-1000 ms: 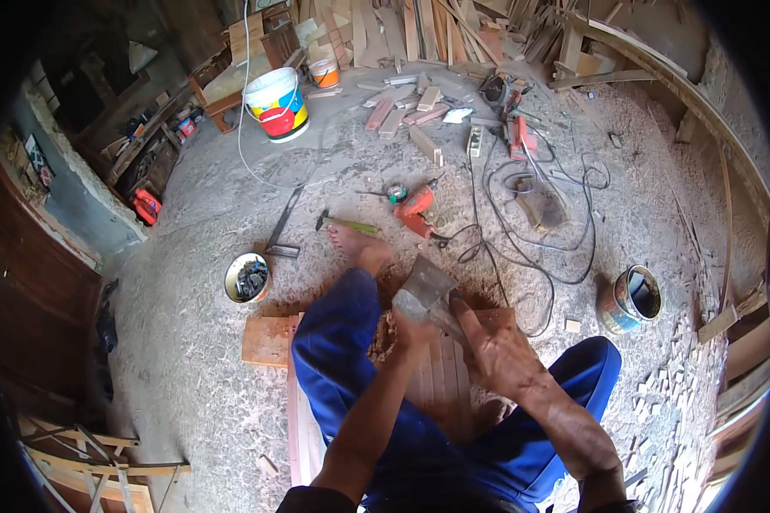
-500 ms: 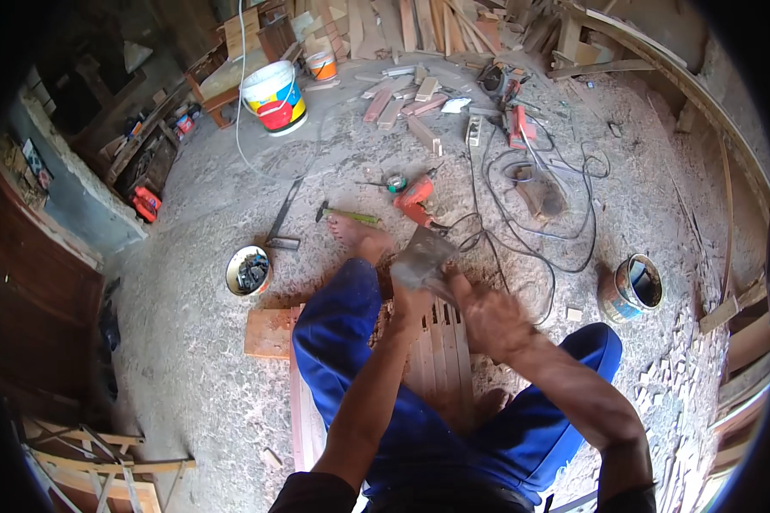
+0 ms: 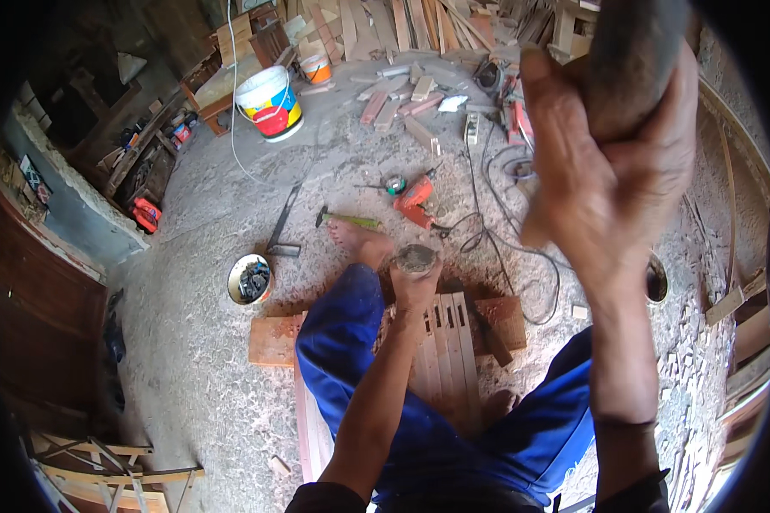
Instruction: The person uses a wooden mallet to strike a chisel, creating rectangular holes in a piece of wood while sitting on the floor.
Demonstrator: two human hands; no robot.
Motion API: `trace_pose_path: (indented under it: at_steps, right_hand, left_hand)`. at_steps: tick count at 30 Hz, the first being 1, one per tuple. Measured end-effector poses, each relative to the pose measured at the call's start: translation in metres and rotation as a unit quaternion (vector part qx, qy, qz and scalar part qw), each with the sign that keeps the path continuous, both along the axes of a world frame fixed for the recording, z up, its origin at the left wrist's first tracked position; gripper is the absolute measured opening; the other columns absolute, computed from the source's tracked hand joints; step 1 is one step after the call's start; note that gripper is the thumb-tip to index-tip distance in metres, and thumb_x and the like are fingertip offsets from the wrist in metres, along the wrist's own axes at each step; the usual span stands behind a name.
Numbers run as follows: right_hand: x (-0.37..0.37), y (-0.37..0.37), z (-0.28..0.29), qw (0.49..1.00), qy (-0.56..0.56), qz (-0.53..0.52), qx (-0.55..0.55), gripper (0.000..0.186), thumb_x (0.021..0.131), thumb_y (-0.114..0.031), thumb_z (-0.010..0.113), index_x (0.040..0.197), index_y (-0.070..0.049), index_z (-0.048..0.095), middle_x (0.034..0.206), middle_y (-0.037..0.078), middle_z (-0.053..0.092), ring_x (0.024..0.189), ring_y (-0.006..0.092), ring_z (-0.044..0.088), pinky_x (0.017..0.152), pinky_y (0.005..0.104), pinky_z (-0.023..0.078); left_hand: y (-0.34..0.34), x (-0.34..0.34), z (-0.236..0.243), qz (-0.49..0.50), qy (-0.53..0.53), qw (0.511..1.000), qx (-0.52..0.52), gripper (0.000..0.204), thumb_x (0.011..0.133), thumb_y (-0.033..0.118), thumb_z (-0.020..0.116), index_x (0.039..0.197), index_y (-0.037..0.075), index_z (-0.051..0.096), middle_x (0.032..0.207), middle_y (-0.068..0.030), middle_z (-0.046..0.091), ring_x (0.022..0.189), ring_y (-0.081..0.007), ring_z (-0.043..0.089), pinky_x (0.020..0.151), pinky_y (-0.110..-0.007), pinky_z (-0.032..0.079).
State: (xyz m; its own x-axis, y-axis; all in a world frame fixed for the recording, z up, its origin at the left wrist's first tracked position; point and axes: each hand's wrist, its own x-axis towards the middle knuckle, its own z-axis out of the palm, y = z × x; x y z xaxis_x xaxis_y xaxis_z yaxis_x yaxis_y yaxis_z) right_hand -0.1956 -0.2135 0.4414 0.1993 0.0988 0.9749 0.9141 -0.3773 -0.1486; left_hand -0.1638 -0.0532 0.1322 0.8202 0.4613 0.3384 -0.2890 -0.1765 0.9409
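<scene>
My left hand is wrapped around an upright chisel, whose round, battered handle top shows above the fist; its blade is hidden. Below lie several pale wooden strips side by side between my legs, with dark slots cut near their far ends. Raised high at the right, close to the camera, my right hand grips a thick, dark wooden mallet, partly cut off by the picture's upper edge. The strips rest on a reddish wooden block that shows on both sides.
Beyond my foot lie a green-handled hammer, a square and an orange power drill with a looping cable. A tub of small dark pieces stands at left. Farther back are a white bucket and wood offcuts.
My right hand has swung up and toward the camera with the mallet, away from the chisel's top. The left hand stays in place around the chisel.
</scene>
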Motion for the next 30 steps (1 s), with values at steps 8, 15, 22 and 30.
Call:
trace_pose_path:
  at_steps: [8,15,22,30]
  right_hand:
    - [-0.046,-0.027,-0.169,0.788,0.406,0.007,-0.462,0.075,0.072,-0.002,0.066,0.141,0.0,0.038,0.089,0.023,0.068,0.083,0.0391,0.069,0.069,0.0491,0.056]
    - [-0.037,-0.017,-0.044,0.895,0.333,0.094,-0.28,0.071,0.077,0.001,0.067,0.141,-0.007,0.037,0.083,0.025,0.068,0.065,0.0385,0.069,0.061,0.0456,0.059]
    - [-0.008,0.003,-0.055,0.965,0.171,-0.09,-0.176,0.058,0.081,0.002,0.065,0.134,0.002,0.041,0.094,0.025,0.067,0.074,0.0312,0.068,0.067,0.0401,0.057]
    - [-0.043,-0.033,-0.159,0.86,0.333,0.084,-0.377,0.073,0.073,-0.002,0.063,0.142,-0.001,0.038,0.08,0.024,0.068,0.073,0.0406,0.069,0.069,0.0483,0.057]
  left_hand:
    - [-0.014,-0.049,-0.034,-0.147,-0.054,0.966,-0.207,0.019,0.085,0.017,0.074,0.093,0.003,0.064,0.087,-0.005,0.067,0.08,-0.0183,0.065,0.07,-0.035,0.052]
    - [0.023,-0.002,0.035,-0.139,0.101,0.984,-0.038,0.012,0.088,0.01,0.073,0.083,0.003,0.064,0.077,-0.0036,0.065,0.073,-0.0177,0.062,0.063,-0.035,0.051]
    - [0.007,-0.015,-0.008,-0.095,0.015,0.995,-0.021,0.021,0.084,0.008,0.077,0.099,0.001,0.064,0.092,-0.0051,0.067,0.08,-0.0155,0.063,0.071,-0.032,0.052]
    - [-0.01,-0.053,-0.02,-0.102,-0.043,0.988,-0.108,0.035,0.079,0.006,0.073,0.112,0.003,0.062,0.107,-0.0071,0.066,0.097,-0.0211,0.063,0.084,-0.037,0.052]
